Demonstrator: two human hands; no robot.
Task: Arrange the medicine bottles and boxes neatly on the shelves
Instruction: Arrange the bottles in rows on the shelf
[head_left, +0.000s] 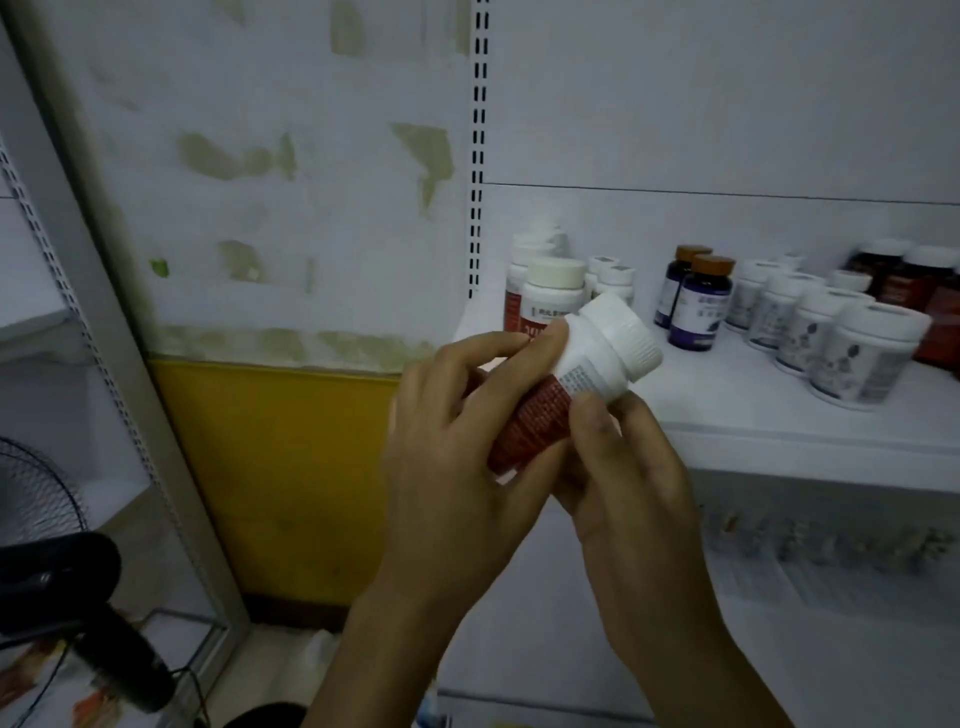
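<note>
Fingers (498, 345) of the left hand (457, 431) curl over the near-left side of a bottle (582, 371), and the right hand (628, 478) grips it from below with its thumb (592, 415) pressed on the label, so both hands clasp it at once. How the other right fingers lie cannot be told, since they are tucked under the bottle. Its base is hidden between the two palms, and the small print on the white part of the label is too fine to read. Only the white cap (621, 332) and part of the red label (535, 421) show clearly.

The bottle is tilted, cap pointing up and to the far right, base sunk toward the wrists. It is held in the air just off the near-left corner of the white shelf (727, 421), touching nothing there.

Behind it, on the shelf's far left, stand similar red-labelled bottles (550, 288), partly covered by the held one. Farther right are two purple bottles with brown caps (698, 306), then a row of white jars (857, 353), then dark bottles (904, 278) cut off by the right edge. Items on the lower shelf (831, 540) are only a blur (shapes, no detail). At the far left, a fan grille (31, 499) and a black object (78, 597) are cropped by the frame.
</note>
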